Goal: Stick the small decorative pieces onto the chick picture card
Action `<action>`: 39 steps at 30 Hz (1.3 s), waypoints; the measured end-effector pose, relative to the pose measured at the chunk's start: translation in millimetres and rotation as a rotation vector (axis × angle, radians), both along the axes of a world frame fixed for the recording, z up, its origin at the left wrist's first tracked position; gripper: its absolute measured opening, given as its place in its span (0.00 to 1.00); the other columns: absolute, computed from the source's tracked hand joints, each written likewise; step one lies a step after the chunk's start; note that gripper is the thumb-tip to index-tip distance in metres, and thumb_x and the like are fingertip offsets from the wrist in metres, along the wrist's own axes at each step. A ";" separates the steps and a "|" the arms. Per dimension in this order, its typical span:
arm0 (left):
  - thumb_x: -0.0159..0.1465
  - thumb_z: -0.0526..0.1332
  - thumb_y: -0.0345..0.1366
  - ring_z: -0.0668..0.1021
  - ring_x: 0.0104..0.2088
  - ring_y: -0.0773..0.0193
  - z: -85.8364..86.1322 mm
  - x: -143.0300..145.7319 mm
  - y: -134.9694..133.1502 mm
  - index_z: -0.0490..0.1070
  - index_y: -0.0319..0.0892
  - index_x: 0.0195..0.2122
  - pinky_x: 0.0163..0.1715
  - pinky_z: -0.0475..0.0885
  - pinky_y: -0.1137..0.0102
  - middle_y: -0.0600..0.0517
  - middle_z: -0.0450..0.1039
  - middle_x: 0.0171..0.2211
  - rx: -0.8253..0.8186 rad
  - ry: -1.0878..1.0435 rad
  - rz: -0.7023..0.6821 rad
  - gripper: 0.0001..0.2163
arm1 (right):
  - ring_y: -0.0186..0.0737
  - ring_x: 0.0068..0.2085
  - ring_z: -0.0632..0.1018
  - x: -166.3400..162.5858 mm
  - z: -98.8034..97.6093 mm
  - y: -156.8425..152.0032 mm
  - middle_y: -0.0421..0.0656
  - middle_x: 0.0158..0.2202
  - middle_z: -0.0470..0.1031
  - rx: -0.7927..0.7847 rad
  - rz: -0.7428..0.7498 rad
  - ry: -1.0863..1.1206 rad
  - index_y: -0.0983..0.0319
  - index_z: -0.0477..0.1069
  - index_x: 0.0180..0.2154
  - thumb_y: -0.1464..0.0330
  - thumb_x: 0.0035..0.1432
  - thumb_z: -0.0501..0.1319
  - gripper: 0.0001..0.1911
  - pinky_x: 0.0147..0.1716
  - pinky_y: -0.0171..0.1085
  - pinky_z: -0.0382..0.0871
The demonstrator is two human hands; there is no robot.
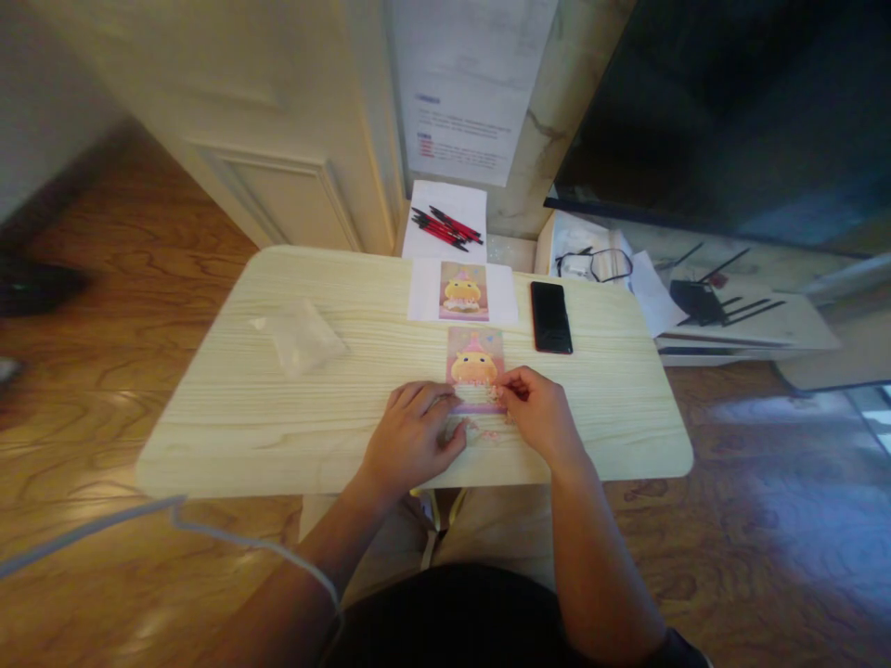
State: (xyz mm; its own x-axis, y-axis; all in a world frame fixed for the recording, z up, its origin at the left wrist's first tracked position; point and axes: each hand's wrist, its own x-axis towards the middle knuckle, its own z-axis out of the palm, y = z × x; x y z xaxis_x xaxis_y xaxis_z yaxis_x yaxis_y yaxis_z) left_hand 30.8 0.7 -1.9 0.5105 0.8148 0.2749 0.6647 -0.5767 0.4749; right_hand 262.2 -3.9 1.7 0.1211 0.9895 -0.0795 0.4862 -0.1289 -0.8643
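A picture card [474, 354] with a yellow cartoon animal in a pink party hat lies on the table between my hands. My left hand [416, 436] rests at the card's lower left, fingers stretched out, its fingertips on the card's edge. On the right edge, my right hand [537, 404] pinches with thumb and forefinger; what is in the pinch is too small to make out. Small pale pink bits [487, 433] are scattered on the table below the card. Directly behind it, a similar picture card [465, 292] lies on a white sheet [422, 289].
A black phone [550, 317] lies right of the cards. A clear plastic bag [304, 343] is on the table's left side. Several red and black pens [447, 228] lie on paper beyond the far edge. A white box [581, 249] with a cable and a black router [698, 301] stand behind.
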 end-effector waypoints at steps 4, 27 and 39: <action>0.66 0.63 0.39 0.76 0.53 0.50 -0.2 0.4 0.1 0.76 0.47 0.50 0.54 0.70 0.51 0.46 0.77 0.52 0.006 -0.008 0.000 0.12 | 0.41 0.36 0.82 -0.3 -1.0 0.3 0.40 0.36 0.83 -0.003 -0.007 0.008 0.56 0.77 0.39 0.66 0.61 0.63 0.05 0.36 0.39 0.77; 0.66 0.62 0.39 0.77 0.52 0.52 -3.9 0.9 0.4 0.78 0.46 0.48 0.54 0.71 0.54 0.46 0.77 0.51 0.047 0.009 -0.001 0.11 | 0.38 0.32 0.80 10.2 1.7 -3.4 0.40 0.33 0.81 0.056 0.039 0.040 0.58 0.77 0.39 0.65 0.61 0.63 0.06 0.34 0.36 0.74; 0.66 0.62 0.39 0.77 0.52 0.52 -8.0 -0.1 1.3 0.77 0.47 0.48 0.54 0.71 0.55 0.47 0.77 0.51 0.060 0.026 -0.007 0.11 | 0.39 0.31 0.81 22.3 -14.0 -3.2 0.39 0.32 0.81 0.005 0.029 0.150 0.58 0.74 0.38 0.66 0.57 0.65 0.06 0.32 0.37 0.74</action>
